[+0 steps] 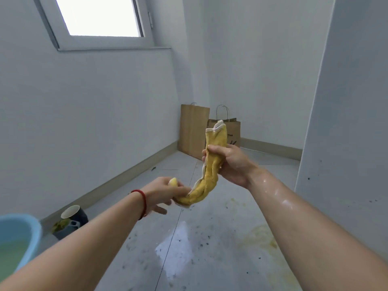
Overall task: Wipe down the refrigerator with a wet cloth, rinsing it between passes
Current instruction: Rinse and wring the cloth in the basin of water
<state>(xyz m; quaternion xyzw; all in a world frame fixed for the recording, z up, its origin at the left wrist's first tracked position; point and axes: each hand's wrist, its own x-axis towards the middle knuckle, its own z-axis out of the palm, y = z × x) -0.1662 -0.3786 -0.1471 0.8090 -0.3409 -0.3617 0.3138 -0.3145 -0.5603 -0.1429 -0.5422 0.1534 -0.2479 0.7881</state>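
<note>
We hold the yellow cloth (pixel 212 164) rolled between us, left hand (pixel 165 195) gripping its near end, right hand (pixel 228 162) clenched round the far part. It looks like wringing after a rinse; next, unfold it and turn to the fridge.

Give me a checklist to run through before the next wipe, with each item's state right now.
1. Left hand grips one end of the twisted yellow terry cloth: ok.
2. Right hand grips the other end: ok.
3. Cloth wrung out: cannot tell; no drips visible.
4. Light blue plastic basin with water within reach at lower left: ok.
5. Grey tiled floor dry underfoot: not ok, wet patch and stains.
6. Refrigerator surface in view: cannot tell.
</note>
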